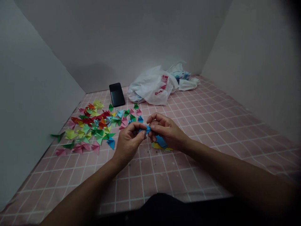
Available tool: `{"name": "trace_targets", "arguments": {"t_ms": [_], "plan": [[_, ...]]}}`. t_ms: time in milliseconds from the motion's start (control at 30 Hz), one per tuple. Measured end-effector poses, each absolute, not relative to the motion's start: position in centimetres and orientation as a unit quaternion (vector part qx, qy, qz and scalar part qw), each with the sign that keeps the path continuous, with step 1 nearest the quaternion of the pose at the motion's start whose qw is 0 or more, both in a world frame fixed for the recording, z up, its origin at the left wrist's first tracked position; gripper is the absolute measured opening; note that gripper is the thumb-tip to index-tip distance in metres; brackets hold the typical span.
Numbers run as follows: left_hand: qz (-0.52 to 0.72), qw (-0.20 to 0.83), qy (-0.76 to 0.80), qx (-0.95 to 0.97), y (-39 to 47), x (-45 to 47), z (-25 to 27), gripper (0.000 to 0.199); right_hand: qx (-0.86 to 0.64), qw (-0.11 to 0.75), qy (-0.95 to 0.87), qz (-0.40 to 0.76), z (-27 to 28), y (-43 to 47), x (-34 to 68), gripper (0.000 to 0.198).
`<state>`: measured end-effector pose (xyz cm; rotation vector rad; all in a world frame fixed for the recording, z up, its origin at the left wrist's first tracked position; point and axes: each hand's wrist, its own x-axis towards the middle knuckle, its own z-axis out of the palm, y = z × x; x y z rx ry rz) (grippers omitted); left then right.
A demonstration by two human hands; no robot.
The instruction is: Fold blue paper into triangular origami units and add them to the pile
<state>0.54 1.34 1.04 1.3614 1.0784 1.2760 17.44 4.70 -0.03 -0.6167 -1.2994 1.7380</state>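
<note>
A small folded piece of blue paper is held up between my two hands over the cloth. My left hand pinches its left side between thumb and fingers. On its right side, the thumb and forefinger of my right hand are closed on it. Below my right hand lie flat sheets of blue and yellow paper, partly hidden by that hand. To the left of my left hand spread many folded paper pieces in red, green, yellow, pink and blue, shaped like origami cranes.
A pink cloth with white grid lines covers the surface. Behind the folded papers a black phone lies face up. White plastic bags with red print are heaped near the back wall. Pale walls enclose the left, back and right.
</note>
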Motion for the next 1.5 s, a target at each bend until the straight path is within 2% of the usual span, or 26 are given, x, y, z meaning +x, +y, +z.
{"name": "trace_targets", "arguments": {"t_ms": [300, 567, 867, 1267, 1500], "plan": [[0.528, 0.503, 0.413, 0.545, 1.42, 0.4, 0.74, 0.017, -0.274, 0.437, -0.573, 0.636, 0.36, 4.39, 17.2, 0.02], [0.535, 0.498, 0.42, 0.539, 1.43, 0.61, 0.31, 0.024, -0.309, 0.452, -0.688, 0.475, -0.24, 3.82, 17.05, 0.013], [0.535, 0.527, 0.394, 0.53, 1.41, 0.37, 0.57, 0.026, -0.282, 0.422, -0.61, 0.609, 0.6, 4.12, 17.15, 0.016], [0.513, 0.549, 0.434, 0.497, 1.64, 0.04, 0.62, 0.031, -0.301, 0.467, -0.609, 0.566, 0.53, 4.21, 17.14, 0.016], [0.478, 0.5, 0.474, 0.545, 1.28, 0.33, 1.23, 0.025, -0.314, 0.457, -0.625, 0.55, 0.37, 3.99, 17.09, 0.014]]}}
